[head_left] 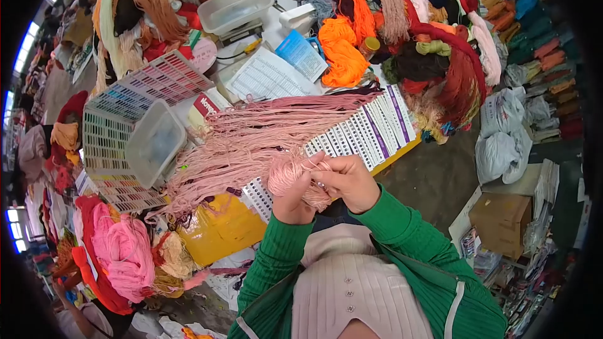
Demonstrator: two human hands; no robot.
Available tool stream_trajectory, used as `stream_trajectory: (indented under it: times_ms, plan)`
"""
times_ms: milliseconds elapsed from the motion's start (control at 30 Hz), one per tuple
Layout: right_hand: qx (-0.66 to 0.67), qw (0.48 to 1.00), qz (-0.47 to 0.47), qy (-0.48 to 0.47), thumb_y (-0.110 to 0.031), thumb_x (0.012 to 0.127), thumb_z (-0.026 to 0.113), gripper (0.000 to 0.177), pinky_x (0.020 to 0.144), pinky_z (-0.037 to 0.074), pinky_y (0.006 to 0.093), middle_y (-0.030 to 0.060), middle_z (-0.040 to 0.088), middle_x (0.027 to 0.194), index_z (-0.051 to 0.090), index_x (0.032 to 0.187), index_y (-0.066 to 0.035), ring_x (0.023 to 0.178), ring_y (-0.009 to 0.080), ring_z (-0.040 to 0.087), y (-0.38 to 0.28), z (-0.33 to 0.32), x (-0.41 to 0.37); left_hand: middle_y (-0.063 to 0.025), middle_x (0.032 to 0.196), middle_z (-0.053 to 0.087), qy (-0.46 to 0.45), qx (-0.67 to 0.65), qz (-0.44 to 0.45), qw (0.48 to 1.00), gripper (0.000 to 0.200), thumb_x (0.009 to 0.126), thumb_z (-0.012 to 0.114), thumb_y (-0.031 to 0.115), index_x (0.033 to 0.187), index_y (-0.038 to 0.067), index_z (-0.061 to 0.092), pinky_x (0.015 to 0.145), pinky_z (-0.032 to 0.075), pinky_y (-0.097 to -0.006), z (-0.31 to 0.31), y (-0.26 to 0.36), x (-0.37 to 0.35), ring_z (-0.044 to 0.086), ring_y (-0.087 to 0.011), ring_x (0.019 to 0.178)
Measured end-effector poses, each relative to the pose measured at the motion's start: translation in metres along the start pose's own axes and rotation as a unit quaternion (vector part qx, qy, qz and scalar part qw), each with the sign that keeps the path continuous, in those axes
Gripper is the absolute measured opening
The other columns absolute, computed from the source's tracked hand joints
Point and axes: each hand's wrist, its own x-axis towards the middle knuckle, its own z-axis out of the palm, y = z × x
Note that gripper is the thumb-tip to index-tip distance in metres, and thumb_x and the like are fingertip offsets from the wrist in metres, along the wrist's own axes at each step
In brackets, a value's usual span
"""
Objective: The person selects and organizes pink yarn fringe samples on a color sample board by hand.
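Observation:
My left hand (294,204) is closed around a bundle of pale pink yarn (284,179). With bent fingers and thumb, my right hand (353,183) pinches strands at the right side of the same bundle. Both hands are over the table's front edge. Beyond them lie long rows of pink thread hanks (251,129), light to dusky rose. White cards with punched holes (358,132) run along the right end of those hanks. Another perforated card (256,196) sits just left of my left hand.
A folding colour-sample chart (113,113) and clear plastic tubs (157,141) stand at the left. Printed sheets (270,75), a blue booklet (301,53) and orange yarn (342,53) lie farther back. Heaped yarn (449,69) surrounds the table; a cardboard box (500,223) is at right.

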Motion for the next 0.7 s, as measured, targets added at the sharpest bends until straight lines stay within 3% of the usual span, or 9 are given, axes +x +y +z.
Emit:
stream_trajectory:
  times_ms: [167,233,300,367,400,533,600,633,700]
  plan:
    - [0.058,0.998,0.013,-0.006,-0.005,0.075,0.053,0.011,0.040,0.024,0.0167,-0.0011,0.048,0.058,0.058,0.078,0.003,0.044,0.0024,0.033,-0.003,-0.012,0.000,-0.0138,0.099,0.049,0.055,-0.001,-0.026,0.998,0.034,0.078,0.043,0.013,0.106,-0.007,0.042,0.076,0.041,-0.0306,0.001,-0.011,0.007,0.050,-0.0202,0.088]
    - [0.061,0.997,0.041,-0.007,-0.007,0.074,0.053,0.013,0.038,0.022,0.0175,-0.0020,0.044,0.050,0.056,0.065,0.002,0.043,0.0020,0.033,-0.009,-0.018,0.005,-0.0139,0.098,0.050,0.076,-0.009,-0.017,0.997,0.034,0.078,0.043,0.013,0.105,-0.007,0.043,0.075,0.041,-0.0304,0.000,-0.020,0.011,0.050,-0.0201,0.087]
    - [0.066,0.996,0.052,-0.027,-0.006,0.074,0.053,0.012,0.039,0.022,0.0174,-0.0021,0.044,0.051,0.057,0.067,0.002,0.043,0.0019,0.033,-0.015,-0.029,0.010,-0.0140,0.098,0.050,0.103,-0.014,-0.009,0.995,0.033,0.078,0.043,0.013,0.104,-0.007,0.043,0.074,0.042,-0.0303,0.001,-0.029,0.015,0.051,-0.0201,0.086]
    - [0.063,0.996,0.042,-0.055,-0.006,0.073,0.053,0.009,0.041,0.023,0.0172,-0.0024,0.045,0.055,0.057,0.070,0.001,0.046,0.0017,0.034,-0.016,-0.045,0.014,-0.0142,0.098,0.050,0.177,0.012,0.019,0.984,0.033,0.078,0.044,0.014,0.103,-0.007,0.043,0.073,0.043,-0.0298,0.004,-0.041,0.024,0.052,-0.0200,0.085]
    - [0.070,0.995,0.038,-0.059,-0.006,0.073,0.053,0.009,0.042,0.024,0.0172,-0.0025,0.045,0.057,0.057,0.069,0.001,0.048,0.0016,0.034,-0.020,-0.050,0.015,-0.0149,0.101,0.049,0.149,0.071,0.053,0.985,0.036,0.079,0.044,0.020,0.104,-0.007,0.043,0.075,0.042,-0.0302,0.002,-0.044,0.029,0.051,-0.0202,0.087]
    - [0.161,0.973,0.109,-0.124,-0.007,0.074,0.052,0.005,0.044,0.030,0.0170,-0.0008,0.049,0.061,0.054,0.071,-0.002,0.050,0.0033,0.041,-0.025,-0.088,0.023,-0.0171,0.110,0.044,0.116,-0.029,0.016,0.993,0.041,0.081,0.038,0.029,0.105,-0.005,0.042,0.082,0.037,-0.0339,0.012,-0.059,0.049,0.046,-0.0232,0.097]
    - [0.185,0.963,0.146,-0.134,-0.009,0.075,0.052,0.007,0.045,0.034,0.0178,0.0001,0.050,0.060,0.054,0.075,-0.002,0.051,0.0051,0.044,-0.031,-0.106,0.027,-0.0184,0.110,0.042,0.121,0.017,0.013,0.992,0.024,0.081,0.041,0.026,0.090,0.005,0.047,0.087,0.032,-0.0386,0.021,-0.063,0.058,0.041,-0.0266,0.102]
    - [0.184,0.961,0.157,-0.132,-0.009,0.075,0.052,0.007,0.046,0.035,0.0180,0.0003,0.050,0.060,0.054,0.074,-0.002,0.051,0.0054,0.044,-0.032,-0.115,0.028,-0.0191,0.113,0.040,0.120,0.056,0.007,0.991,0.042,0.081,0.037,0.031,0.111,0.001,0.039,0.086,0.033,-0.0339,0.014,-0.068,0.063,0.042,-0.0257,0.102]
    - [0.047,0.997,-0.012,-0.062,-0.006,0.074,0.053,0.004,0.046,0.036,0.0184,0.0043,0.052,0.073,0.053,0.074,-0.002,0.053,0.0064,0.045,-0.031,-0.140,0.032,-0.0174,0.112,0.042,0.124,-0.029,-0.042,0.991,0.038,0.079,0.039,0.026,0.108,0.003,0.043,0.086,0.033,-0.0330,-0.001,-0.074,0.070,0.043,-0.0253,0.102]
